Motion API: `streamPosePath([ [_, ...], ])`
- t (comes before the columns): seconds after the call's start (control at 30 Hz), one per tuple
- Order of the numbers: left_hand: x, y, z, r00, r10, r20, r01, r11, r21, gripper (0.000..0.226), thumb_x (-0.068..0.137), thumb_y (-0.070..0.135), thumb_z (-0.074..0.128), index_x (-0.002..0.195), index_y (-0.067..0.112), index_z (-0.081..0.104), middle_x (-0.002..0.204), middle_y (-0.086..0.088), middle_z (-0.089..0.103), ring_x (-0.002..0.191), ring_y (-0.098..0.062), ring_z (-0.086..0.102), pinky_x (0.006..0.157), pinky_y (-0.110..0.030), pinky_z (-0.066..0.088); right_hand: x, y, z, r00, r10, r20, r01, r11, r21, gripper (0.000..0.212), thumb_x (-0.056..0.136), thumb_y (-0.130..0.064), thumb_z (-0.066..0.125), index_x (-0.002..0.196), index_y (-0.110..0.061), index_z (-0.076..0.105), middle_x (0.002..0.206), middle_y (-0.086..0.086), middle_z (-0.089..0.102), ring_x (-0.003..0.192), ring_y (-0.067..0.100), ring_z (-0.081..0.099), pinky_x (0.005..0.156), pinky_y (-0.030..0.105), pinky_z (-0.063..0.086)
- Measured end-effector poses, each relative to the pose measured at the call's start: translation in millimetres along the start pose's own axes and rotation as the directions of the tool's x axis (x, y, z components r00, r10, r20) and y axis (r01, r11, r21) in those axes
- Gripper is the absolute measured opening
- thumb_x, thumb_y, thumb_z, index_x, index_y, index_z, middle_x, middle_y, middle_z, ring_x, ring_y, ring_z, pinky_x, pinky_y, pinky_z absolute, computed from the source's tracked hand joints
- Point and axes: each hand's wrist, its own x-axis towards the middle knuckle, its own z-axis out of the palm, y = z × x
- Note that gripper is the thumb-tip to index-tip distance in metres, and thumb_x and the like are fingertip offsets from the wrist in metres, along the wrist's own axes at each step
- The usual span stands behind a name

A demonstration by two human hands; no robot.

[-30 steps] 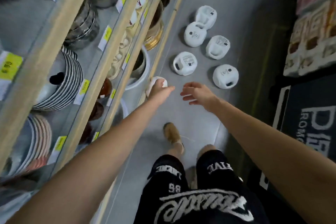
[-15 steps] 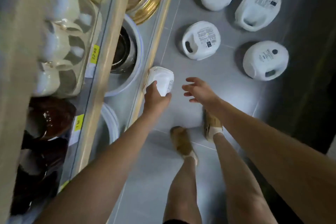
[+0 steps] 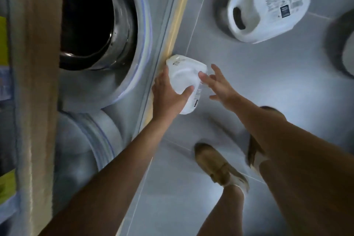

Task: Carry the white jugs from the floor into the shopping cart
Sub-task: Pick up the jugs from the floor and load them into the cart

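White plastic, the nearest jug [image 3: 186, 82] lies on the floor [image 3: 258, 86] against the shelf's base edge [image 3: 173, 25], long axis running toward the person. The left hand [image 3: 168, 94] wraps its shelf side, thumb on top; the right hand [image 3: 220, 86], fingers spread, touches the opposite flank, not yet closed.

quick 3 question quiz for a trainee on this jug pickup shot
1. True or false: the left hand is wrapped on the small white jug by the shelf edge.
2. Which best fits the right hand? A) fingers spread, at the jug's side B) gripping the large jug's handle C) resting on a shoe
3. Fill in: the large white jug lies on the ____.

Key: 1 true; 2 A; 3 floor
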Motion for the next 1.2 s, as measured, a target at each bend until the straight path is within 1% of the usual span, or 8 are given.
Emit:
streamPosePath([
  [0.13,17.0,-14.1,6.6,0.999,0.014,0.029,-0.012,0.998,-0.068,0.091,0.075,0.045,0.070,0.148,0.025,0.020,0.149,0.000,0.034,0.136,-0.021,0.035,0.109,-0.046,0.035,33.4,21.4,0.0,1.000,0.004,0.007,-0.004,0.999,0.037,0.079,0.087,-0.061,0.049,0.150,-0.034,0.010,0.150,-0.002,0.033,0.130,0.023,0.042,0.093,0.045,0.039],
  [0.37,42.0,-10.1,9.3,0.999,-0.017,0.034,0.024,0.969,-0.244,0.071,0.079,0.021,0.073,0.140,0.021,0.038,0.137,0.004,0.048,0.120,-0.014,0.049,0.095,-0.027,0.044,58.1,34.0,9.0,0.995,-0.067,0.070,0.056,0.989,0.139,0.061,0.078,-0.076,0.040,0.129,-0.042,0.041,0.124,-0.015,0.058,0.110,0.009,0.058,0.076,0.033,0.052],
  [0.5,25.8,-5.7,9.4,1.000,-0.029,-0.002,0.027,0.957,-0.288,0.069,0.078,0.021,0.074,0.137,0.023,0.039,0.133,0.006,0.049,0.118,-0.013,0.050,0.094,-0.027,0.044,39.0,34.1,2.2,0.993,-0.095,0.077,0.085,0.989,0.124,0.057,0.086,-0.070,0.036,0.134,-0.039,0.038,0.126,-0.016,0.057,0.108,0.003,0.059,0.070,0.027,0.051],
  [0.7,-39.8,23.0,-9.8,0.999,-0.034,0.020,0.039,0.898,-0.438,0.068,0.072,0.026,0.076,0.131,0.026,0.043,0.125,0.011,0.054,0.112,-0.006,0.055,0.088,-0.021,0.046,-27.2,16.9,-18.6,0.996,0.010,0.094,-0.024,0.988,0.152,0.062,0.085,-0.076,0.021,0.119,-0.036,0.055,0.098,-0.015,0.065,0.104,0.012,0.061,0.087,0.043,0.052],
  [0.83,-94.0,53.3,-39.8,1.000,-0.016,0.013,0.021,0.883,-0.470,0.075,0.060,0.044,0.073,0.128,0.028,0.048,0.126,0.010,0.057,0.115,-0.007,0.055,0.098,-0.032,0.048,-94.6,-7.4,-32.0,0.982,0.069,0.174,-0.107,0.969,0.221,0.073,0.085,-0.076,0.011,0.102,-0.026,0.062,0.060,-0.012,0.064,0.060,0.007,0.062,0.070,0.037,0.049],
  [0.93,-138.3,75.7,-69.8,1.000,0.023,0.016,-0.012,0.869,-0.495,0.070,0.058,0.050,0.073,0.123,0.034,0.052,0.124,0.012,0.060,0.115,-0.008,0.057,0.099,-0.039,0.048,-153.2,-26.4,-43.3,0.958,0.065,0.279,-0.150,0.943,0.296,0.082,0.084,-0.076,0.007,0.120,-0.025,0.059,0.096,-0.003,0.074,0.090,0.018,0.069,0.077,0.044,0.054],
  [1.03,-184.0,94.7,-102.4,0.997,0.070,0.025,-0.046,0.852,-0.522,0.065,0.059,0.049,0.074,0.120,0.040,0.054,0.123,0.011,0.062,0.113,-0.010,0.059,0.097,-0.042,0.050,-220.3,-50.3,-50.3,0.951,0.076,0.299,-0.180,0.924,0.336,0.080,0.080,-0.079,0.020,0.125,-0.025,0.057,0.120,0.004,0.068,0.121,0.032,0.054,0.097,0.059,0.042],
  [1.2,-261.2,120.8,-162.3,0.983,0.180,0.048,-0.126,0.834,-0.537,0.064,0.061,0.053,0.071,0.120,0.042,0.051,0.118,0.012,0.062,0.107,-0.007,0.061,0.092,-0.036,0.053,-326.4,-79.4,-49.0,0.984,0.082,0.159,-0.127,0.945,0.300,0.071,0.080,-0.064,0.054,0.137,-0.022,0.048,0.132,0.013,0.059,0.117,0.037,0.058,0.094,0.063,0.044],
])
